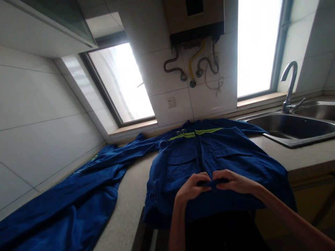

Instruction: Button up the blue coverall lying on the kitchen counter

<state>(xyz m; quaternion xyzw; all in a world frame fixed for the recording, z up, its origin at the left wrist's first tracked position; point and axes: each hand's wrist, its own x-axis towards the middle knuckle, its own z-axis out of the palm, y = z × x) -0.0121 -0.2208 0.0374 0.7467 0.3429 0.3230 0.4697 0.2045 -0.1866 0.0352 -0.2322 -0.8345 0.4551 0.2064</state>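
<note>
A blue work jacket with yellow-green stripes lies spread on the counter, front side up, its lower part hanging over the front edge. My left hand pinches the jacket's front opening near the hem. Close beside it, my right hand grips the other side of the same opening. The fingers of both hands are closed on the cloth, and the fingertips nearly meet. What exactly lies between them, cloth edge or fastener, is too small to make out. Above the hands, the front placket runs up between two flap pockets.
A second blue garment covers the counter on the left. To the right are a steel sink and a tap. A water heater with hoses hangs on the tiled wall between two windows. A wall cabinet juts out upper left.
</note>
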